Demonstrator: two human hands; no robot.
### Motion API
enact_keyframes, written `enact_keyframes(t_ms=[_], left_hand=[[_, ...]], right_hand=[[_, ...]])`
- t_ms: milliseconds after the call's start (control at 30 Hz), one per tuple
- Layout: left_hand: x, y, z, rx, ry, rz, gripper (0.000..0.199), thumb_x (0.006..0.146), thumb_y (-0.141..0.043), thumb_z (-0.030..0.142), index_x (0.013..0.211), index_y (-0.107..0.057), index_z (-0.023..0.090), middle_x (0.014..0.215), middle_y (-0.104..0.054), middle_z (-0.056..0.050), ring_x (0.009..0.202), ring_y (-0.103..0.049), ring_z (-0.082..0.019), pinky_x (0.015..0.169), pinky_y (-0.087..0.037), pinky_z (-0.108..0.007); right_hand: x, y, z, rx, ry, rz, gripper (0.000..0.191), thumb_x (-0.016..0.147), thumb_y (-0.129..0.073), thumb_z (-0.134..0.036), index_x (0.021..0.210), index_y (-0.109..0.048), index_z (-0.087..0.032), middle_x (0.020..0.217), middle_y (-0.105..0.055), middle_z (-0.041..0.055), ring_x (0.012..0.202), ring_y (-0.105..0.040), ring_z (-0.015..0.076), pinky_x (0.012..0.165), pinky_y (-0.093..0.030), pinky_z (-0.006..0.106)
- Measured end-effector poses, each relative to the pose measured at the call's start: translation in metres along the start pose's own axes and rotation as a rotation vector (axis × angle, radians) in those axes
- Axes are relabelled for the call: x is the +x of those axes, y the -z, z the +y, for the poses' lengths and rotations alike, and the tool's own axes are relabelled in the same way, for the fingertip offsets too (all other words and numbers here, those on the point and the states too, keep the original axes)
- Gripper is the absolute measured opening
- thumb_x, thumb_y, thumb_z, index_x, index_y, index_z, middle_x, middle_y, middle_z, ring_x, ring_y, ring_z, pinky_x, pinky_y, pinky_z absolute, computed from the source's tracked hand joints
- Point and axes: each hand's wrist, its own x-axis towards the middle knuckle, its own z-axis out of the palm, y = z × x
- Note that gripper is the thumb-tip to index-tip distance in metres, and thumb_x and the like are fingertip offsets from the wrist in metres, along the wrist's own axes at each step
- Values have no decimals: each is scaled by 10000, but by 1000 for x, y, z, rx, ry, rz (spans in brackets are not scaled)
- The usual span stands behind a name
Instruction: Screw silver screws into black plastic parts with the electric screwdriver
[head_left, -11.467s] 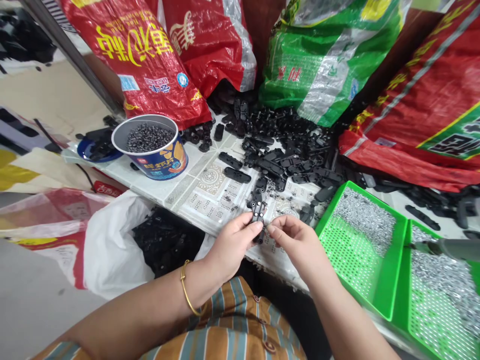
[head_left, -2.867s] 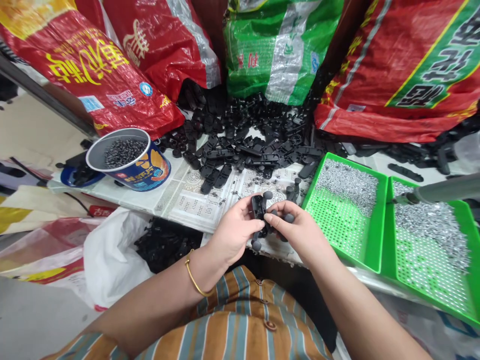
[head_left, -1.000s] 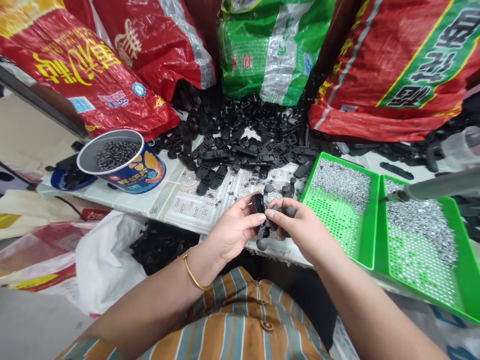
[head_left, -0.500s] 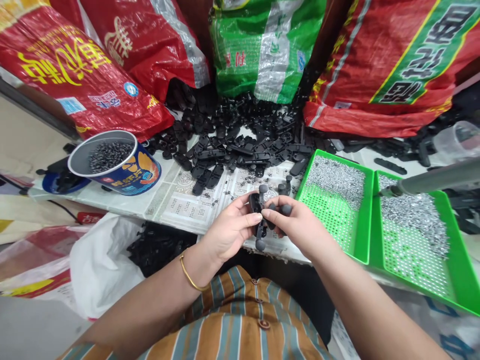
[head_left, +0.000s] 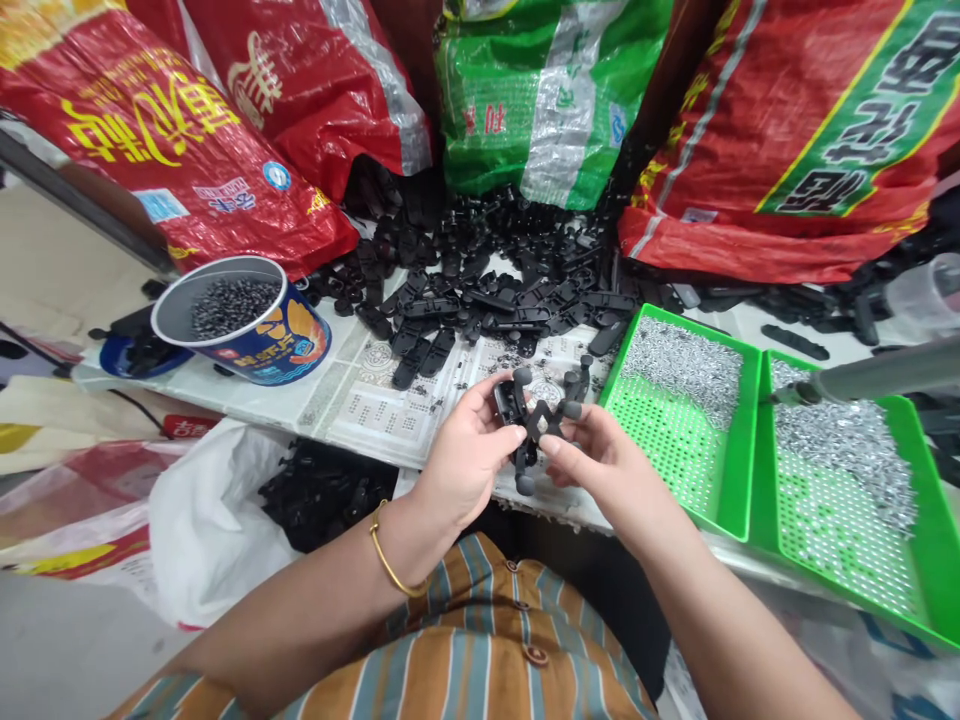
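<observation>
Behind both hands [head_left: 540, 450], black clips [head_left: 495, 290]; right, green trays [head_left: 739, 440]

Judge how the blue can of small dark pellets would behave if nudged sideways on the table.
The blue can already leans, its open mouth tipped toward the camera, so it would probably tip further or spill. It looks nearly full of dark pellets, so likely heavy for its size. Its round wall suggests it could roll once over.

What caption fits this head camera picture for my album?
Two hands hold a black part over the table, beside green trays of metal bits.
</observation>
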Motion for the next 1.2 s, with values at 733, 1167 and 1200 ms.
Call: enact_keyframes(t_ms=[733,1167,1200], left_hand=[[-5,0,-4,-1,-110,1,512,640,-591,17,1105,-523,222,1025,-601,-17,980,-548,-150,936,-397,-334],[-3,2,-8,33,-163,-27,523,662,-584,13,1128,-522,241,1077,-596,-19,1043,-536,-164,962,-389,-345],[-3,2,-9,32,-159,-28,524,664,-585,14,1132,-519,242,1088,-594,-21,1051,-534,-167,965,-387,-348]], right_hand=[[-8,-16,6,388,-161,-34,332,572,-715,-292,843,-540,-212,630,-538,-45,625,-551,112,594,-462,243],[-7,-16,4,377,-152,-21,308,571,-715,-302,808,-546,-203,625,-519,-49,601,-532,103,579,-446,234],[-7,-17,4,385,-162,-19,308,571,-715,-296,812,-549,-202,629,-526,-47,591,-527,100,571,-440,232]])
